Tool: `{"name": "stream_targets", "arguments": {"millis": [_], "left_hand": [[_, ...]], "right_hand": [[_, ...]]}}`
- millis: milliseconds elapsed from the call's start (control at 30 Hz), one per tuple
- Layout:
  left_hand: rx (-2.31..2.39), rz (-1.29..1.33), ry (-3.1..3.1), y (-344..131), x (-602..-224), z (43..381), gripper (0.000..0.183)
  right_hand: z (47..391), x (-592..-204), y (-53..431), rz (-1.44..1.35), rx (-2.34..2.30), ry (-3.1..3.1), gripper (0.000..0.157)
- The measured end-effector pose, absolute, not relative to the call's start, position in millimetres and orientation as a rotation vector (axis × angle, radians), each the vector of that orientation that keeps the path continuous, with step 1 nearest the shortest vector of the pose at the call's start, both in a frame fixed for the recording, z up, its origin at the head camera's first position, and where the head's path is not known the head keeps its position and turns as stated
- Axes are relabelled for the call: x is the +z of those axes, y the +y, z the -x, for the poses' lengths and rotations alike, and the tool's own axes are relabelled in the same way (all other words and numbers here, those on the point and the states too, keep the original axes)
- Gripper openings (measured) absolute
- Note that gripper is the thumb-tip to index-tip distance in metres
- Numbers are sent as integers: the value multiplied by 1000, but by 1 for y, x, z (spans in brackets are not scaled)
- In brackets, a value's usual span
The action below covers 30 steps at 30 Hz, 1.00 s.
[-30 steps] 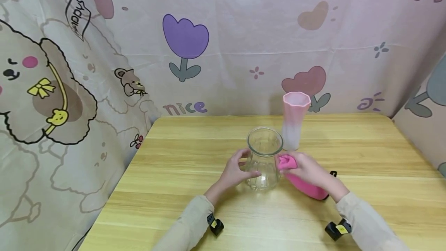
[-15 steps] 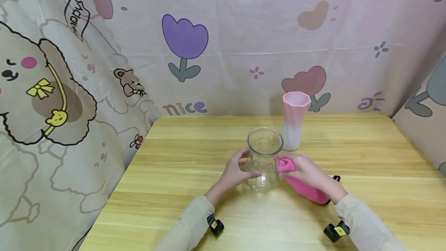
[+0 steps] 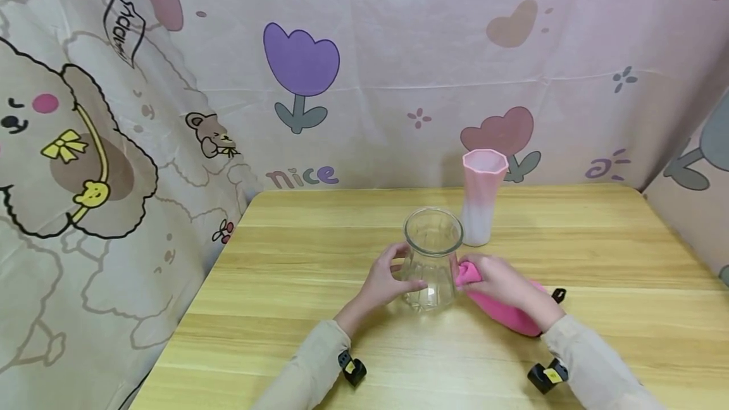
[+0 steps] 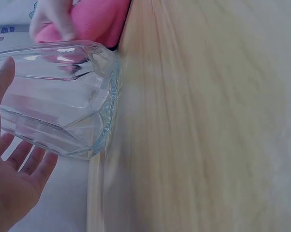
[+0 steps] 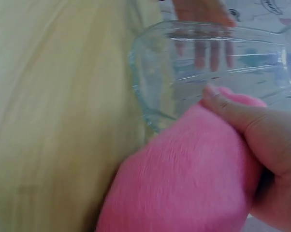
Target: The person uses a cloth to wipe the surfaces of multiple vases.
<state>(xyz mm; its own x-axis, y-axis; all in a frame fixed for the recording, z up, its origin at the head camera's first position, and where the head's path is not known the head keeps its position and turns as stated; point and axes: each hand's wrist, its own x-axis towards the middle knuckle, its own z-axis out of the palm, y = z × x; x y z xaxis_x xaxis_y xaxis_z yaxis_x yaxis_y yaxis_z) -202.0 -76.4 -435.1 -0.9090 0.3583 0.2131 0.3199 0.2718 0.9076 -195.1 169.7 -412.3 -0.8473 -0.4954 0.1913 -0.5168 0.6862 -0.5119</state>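
Observation:
A clear glass vase [image 3: 431, 274] with a wide rim and ridged sides stands upright on the table. My left hand [image 3: 386, 277] holds it from the left, thumb at the front and fingers round the back; the left wrist view shows the spread fingers [image 4: 32, 162] along its side. In my right hand [image 3: 501, 280] is a bunched pink cloth [image 5: 179, 169], gripped with the thumb on top. Its bunched end is right at the vase's right wall, while the rest hangs below the palm, with a black loop [image 3: 559, 295] at the far end.
Behind the glass vase, slightly right, stands a tall vase [image 3: 483, 198] fading from pink to white. The wooden table [image 3: 319, 233] ends at a printed curtain [image 3: 387, 81] at the back and left.
The right hand has slid slightly down along the vase's side with the cloth. The cloth's looped end has shifted right and down. The left hand and both vases stay put.

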Motion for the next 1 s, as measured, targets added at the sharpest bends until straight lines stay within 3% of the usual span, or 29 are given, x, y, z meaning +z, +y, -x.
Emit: {"name": "stream_targets", "arguments": {"millis": [233, 567, 1000], "left_hand": [[1767, -685, 2448, -77, -407, 187, 70], [1761, -673, 2434, -77, -405, 186, 70], [1723, -657, 2476, -77, -427, 199, 75]], "right_hand": [[193, -400, 175, -854, 985, -2805, 36], [186, -355, 176, -616, 1111, -2324, 49], [183, -365, 165, -632, 1188, -2374, 50]]}}
